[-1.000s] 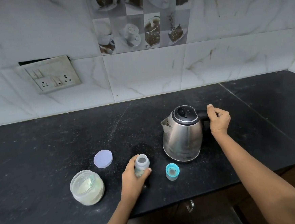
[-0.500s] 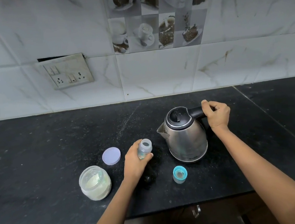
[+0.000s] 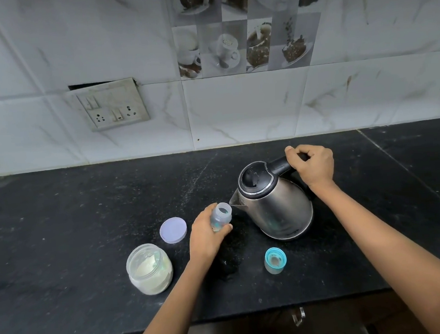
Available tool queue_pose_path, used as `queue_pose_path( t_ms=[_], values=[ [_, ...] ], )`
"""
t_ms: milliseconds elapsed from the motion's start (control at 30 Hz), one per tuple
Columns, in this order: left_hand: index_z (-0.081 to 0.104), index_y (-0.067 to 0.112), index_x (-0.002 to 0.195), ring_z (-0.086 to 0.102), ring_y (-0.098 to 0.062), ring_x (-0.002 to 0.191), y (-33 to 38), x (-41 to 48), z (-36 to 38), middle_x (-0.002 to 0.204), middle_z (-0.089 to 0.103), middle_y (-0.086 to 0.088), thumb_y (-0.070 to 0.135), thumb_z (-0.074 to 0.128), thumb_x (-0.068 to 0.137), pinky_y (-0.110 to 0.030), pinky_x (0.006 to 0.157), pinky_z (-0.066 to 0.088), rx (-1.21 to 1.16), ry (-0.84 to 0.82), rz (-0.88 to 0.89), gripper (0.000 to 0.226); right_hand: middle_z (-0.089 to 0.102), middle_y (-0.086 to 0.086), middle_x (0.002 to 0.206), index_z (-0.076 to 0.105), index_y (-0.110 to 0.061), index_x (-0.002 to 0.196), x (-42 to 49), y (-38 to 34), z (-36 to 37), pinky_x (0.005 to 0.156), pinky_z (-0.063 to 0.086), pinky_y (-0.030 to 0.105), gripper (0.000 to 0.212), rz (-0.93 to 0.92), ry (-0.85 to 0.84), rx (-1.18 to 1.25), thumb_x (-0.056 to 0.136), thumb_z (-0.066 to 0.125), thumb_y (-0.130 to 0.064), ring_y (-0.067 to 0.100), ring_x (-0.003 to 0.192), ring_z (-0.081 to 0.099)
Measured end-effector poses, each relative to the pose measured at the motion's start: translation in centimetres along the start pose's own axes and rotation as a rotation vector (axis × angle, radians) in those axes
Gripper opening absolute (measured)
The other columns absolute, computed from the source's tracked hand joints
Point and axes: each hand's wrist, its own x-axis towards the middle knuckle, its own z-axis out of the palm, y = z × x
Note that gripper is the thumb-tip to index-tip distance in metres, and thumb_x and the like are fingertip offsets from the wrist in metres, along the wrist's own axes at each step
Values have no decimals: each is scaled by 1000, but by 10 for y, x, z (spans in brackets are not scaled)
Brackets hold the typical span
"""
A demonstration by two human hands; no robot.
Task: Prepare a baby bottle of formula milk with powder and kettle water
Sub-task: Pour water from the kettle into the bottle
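A black counter (image 3: 86,217) runs under a marble-tiled wall (image 3: 235,107) with one socket plate (image 3: 111,104). One open jar (image 3: 150,268) at near left holds pale powder, its lid (image 3: 173,230) just beyond. The left hand (image 3: 206,236) grips one open bottle (image 3: 220,217), tilted, mouth beside the spout of the one kettle (image 3: 274,204). The right hand (image 3: 312,163) is curled round the kettle's handle. One teal cap (image 3: 275,260) sits near right.

Lower bottle (image 3: 222,214) hidden in the left hand (image 3: 206,237), kettle handle (image 3: 279,166) partly under the right hand (image 3: 313,164), any pouring too small to tell.
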Motion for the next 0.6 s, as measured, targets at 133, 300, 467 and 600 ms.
queue_pose_path(
  t_ms=[133,300,467,600],
  values=[
    [57,28,122,57,-11,107,-4,1,-3,119,61,11,23,79,67,-35,97,46,-13,-2,-4,59,48,1,45,65,-16,56,1,-7,7,53,36,28,51,-18,-17,-47,73,50,-62,20,49,48],
    [58,24,122,57,-12,106,-7,-1,-8,117,62,9,16,80,68,-27,95,43,-23,19,-7,59,46,-1,44,64,-15,55,1,-15,12,54,36,27,53,-32,-43,-86,73,49,-63,20,48,47],
    [59,23,122,57,-13,105,-14,-3,-10,116,63,7,17,80,66,-32,96,45,-15,17,-16,60,46,-1,43,64,-16,55,0,-21,14,54,35,27,53,-49,-54,-107,73,49,-63,20,48,49],
    [59,22,122,57,-13,105,-16,-4,-11,116,63,8,17,80,67,-30,95,45,-16,9,-22,59,44,-2,43,61,-17,54,0,-25,17,55,37,28,52,-54,-71,-122,72,49,-64,20,48,46]
  ],
)
